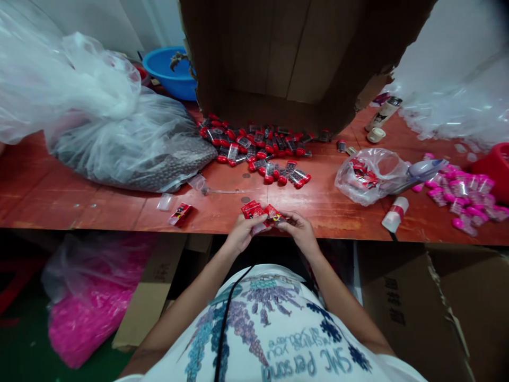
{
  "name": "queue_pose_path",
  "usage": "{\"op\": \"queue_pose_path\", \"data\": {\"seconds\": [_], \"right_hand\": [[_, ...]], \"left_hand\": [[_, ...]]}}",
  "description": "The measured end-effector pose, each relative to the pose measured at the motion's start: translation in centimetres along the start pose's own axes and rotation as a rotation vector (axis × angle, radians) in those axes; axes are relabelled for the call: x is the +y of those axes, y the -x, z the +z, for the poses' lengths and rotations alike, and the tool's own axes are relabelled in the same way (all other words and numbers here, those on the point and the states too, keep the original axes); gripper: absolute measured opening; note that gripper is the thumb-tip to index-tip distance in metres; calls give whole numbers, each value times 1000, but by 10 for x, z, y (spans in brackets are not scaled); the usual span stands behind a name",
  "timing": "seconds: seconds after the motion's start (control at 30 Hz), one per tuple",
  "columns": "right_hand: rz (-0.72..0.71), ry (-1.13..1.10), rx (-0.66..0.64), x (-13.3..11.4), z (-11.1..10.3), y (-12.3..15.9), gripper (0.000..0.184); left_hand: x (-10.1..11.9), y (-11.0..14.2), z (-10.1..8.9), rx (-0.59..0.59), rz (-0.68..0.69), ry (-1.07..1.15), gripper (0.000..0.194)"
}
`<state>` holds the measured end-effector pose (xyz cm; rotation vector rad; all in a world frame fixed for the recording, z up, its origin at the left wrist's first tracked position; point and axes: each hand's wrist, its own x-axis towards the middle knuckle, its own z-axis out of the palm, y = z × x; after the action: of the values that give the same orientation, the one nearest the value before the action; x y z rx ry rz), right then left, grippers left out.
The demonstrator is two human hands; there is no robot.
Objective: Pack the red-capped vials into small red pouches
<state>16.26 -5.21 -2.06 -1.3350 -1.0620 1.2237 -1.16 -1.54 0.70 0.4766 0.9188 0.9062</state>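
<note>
Close to the table's front edge, my left hand (242, 232) pinches several red printed labels (253, 209), fanned out a little. My right hand (299, 228) closes its fingertips on a small container wrapped in a red label (274, 214), touching the labels on the left. Fingers cover part of both, so the container's full shape is hidden. Beyond my hands lies a heap of small clear containers with red caps and dark beads (258, 143). Left of my hands is a small stack of red labels (181, 214), beside a clear empty container (165, 201).
A large plastic bag of dark beads (159, 159) takes up the left. An open cardboard box (278, 101) stands behind the heap. At right are a plastic bag of red labels (366, 175), scissors (421, 172), a white bottle (395, 215) and pink-capped containers (465, 191).
</note>
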Motion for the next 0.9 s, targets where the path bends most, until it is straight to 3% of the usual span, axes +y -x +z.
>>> {"op": "queue_pose_path", "data": {"seconds": [0.2,0.37,0.47,0.67,0.77,0.9], "right_hand": [[99,-16,178,10,-34,-6,43],[-37,456,403,11,-62,-3,42],[-142,608,474,1,-56,1,40],[-210,304,59,-15,11,-2,20],[-196,202,-40,-13,35,-12,18],[-284,294,-124,-13,47,-22,20]], "left_hand": [[1,-2,-4,34,-72,81,41],[2,-3,-4,34,-87,86,40],[-1,-3,-2,35,-83,85,41],[-6,-6,5,111,14,78,31],[-2,-7,0,146,101,74,27],[1,-10,-11,194,159,59,26]]}}
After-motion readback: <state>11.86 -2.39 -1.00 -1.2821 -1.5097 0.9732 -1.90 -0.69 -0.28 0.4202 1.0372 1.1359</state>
